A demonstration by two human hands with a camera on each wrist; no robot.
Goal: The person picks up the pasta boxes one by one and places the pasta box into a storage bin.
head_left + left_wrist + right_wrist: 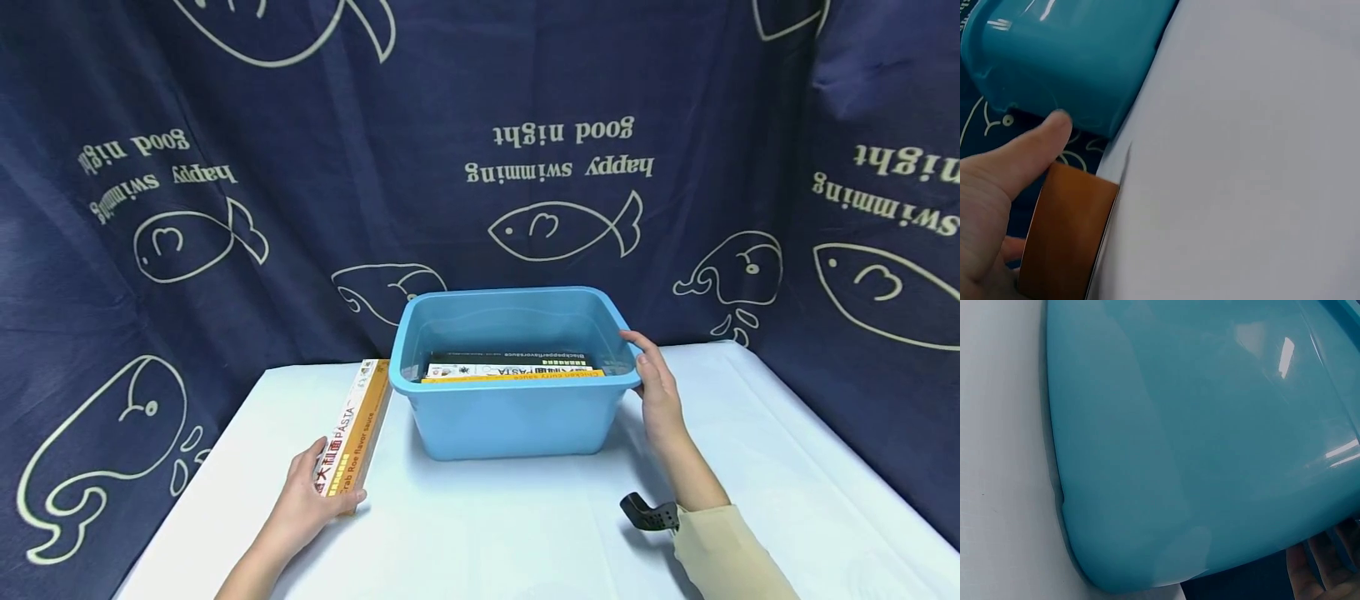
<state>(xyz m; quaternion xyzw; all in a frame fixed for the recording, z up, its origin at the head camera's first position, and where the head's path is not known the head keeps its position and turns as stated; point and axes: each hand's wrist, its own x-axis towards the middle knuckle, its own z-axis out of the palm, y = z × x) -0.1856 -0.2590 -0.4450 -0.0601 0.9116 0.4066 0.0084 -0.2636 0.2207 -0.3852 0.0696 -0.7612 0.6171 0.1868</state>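
A long white-and-orange pasta box (363, 433) lies on the table left of a blue plastic bin (517, 421). My left hand (307, 500) spreads across the near end of this box, fingers along its left side. In the left wrist view the thumb (1038, 147) is straight and reaches past the box's orange face (1072, 228). On the bin's right side, my right hand (660, 396) grips the rim with bent fingers. Only its fingers (1322, 569) show beyond the bin in the right wrist view. Inside the bin, several boxes stand on edge, including a yellow one (517, 378).
White cloth covers the table (487, 533). Behind and at both sides hangs a dark blue curtain (420, 167) printed with fish, close behind the bin. A black strap device (648, 512) sits at the right wrist by the sleeve.
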